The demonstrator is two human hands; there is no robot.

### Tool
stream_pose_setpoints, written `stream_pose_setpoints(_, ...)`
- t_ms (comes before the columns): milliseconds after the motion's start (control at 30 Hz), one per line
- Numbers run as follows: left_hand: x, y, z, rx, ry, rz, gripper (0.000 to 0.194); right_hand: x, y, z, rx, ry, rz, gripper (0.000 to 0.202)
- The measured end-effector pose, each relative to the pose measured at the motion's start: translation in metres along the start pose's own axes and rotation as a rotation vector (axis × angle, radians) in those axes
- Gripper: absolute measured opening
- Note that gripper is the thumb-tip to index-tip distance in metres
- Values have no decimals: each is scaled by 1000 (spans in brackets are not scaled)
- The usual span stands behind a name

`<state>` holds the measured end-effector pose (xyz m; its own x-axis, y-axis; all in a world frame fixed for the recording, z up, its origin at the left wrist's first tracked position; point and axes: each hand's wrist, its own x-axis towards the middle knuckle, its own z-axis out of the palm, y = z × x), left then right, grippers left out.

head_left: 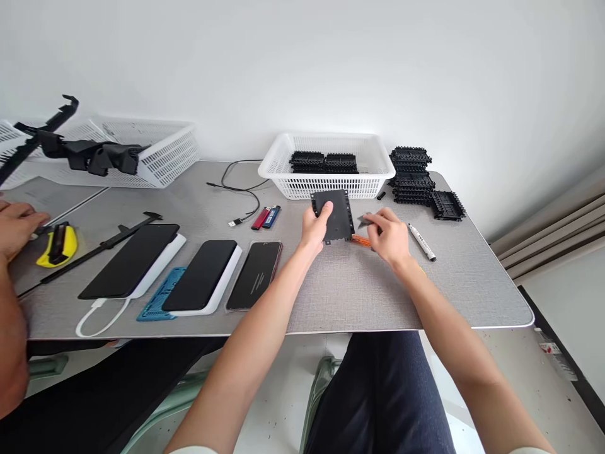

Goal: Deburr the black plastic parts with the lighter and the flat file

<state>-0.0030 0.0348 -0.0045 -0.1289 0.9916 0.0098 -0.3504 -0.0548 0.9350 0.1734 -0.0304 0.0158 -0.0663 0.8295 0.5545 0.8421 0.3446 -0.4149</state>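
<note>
A flat black plastic plate (pixel 336 217) with small notches along its edges is tilted up in my left hand (pixel 316 226), the thumb lying on its face. Just right of the plate, my right hand (pixel 388 234) is closed around a small dark tool (pixel 363 221) whose pointed grey end faces the plate. An orange-handled item (pixel 362 241) lies on the table beneath my right fingers, close to the plate's lower corner. A white marker (pixel 422 242) rests to the right of my right hand.
Behind the plate stands a white basket (pixel 331 186) holding black parts. Stacked black parts (pixel 411 176) are at its right. Phones (pixel 203 275), lighters (pixel 266 217), a cable (pixel 243 189) and a yellow cutter (pixel 58 244) lie leftward. Another person's hand (pixel 19 228) is at far left.
</note>
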Motion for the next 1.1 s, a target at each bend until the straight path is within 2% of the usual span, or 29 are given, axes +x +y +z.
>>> stream_pose_setpoints(33,-2,-2,2,11,-29,-2,41,1,3,0,16,81,26,41)
stream_pose_setpoints(100,-7,-4,6,35,-103,6,40,2,7,2,23,145,37,44)
stream_pose_setpoints(200,-13,-4,12,53,-191,31,41,2,8,7,-10,70,21,46)
stream_pose_setpoints(267,-15,-3,13,42,-199,33,41,1,7,9,-38,-7,13,48)
stream_pose_setpoints(400,-13,-3,11,34,-138,16,39,0,4,10,-51,-135,-45,49)
stream_pose_setpoints(567,-3,-5,3,25,8,14,44,-1,2,8,8,-297,-174,41)
stream_pose_setpoints(667,5,-4,-4,56,54,5,47,-1,-2,6,26,-374,-159,34)
stream_pose_setpoints(733,8,-3,-7,80,62,10,50,-1,-2,4,55,-317,-85,32)
stream_pose_setpoints(767,8,-3,-7,96,53,19,51,0,-2,2,80,-228,-41,33)
stream_pose_setpoints(867,3,-3,-4,176,-42,55,53,3,3,0,167,150,39,37)
stream_pose_setpoints(933,-4,-5,1,223,-166,58,53,5,8,0,184,292,18,41)
stream_pose_setpoints(1033,-13,-7,8,252,-325,59,53,6,13,5,99,246,-62,46)
stream_pose_setpoints(1100,-14,-8,10,242,-337,66,53,4,14,10,27,144,-119,48)
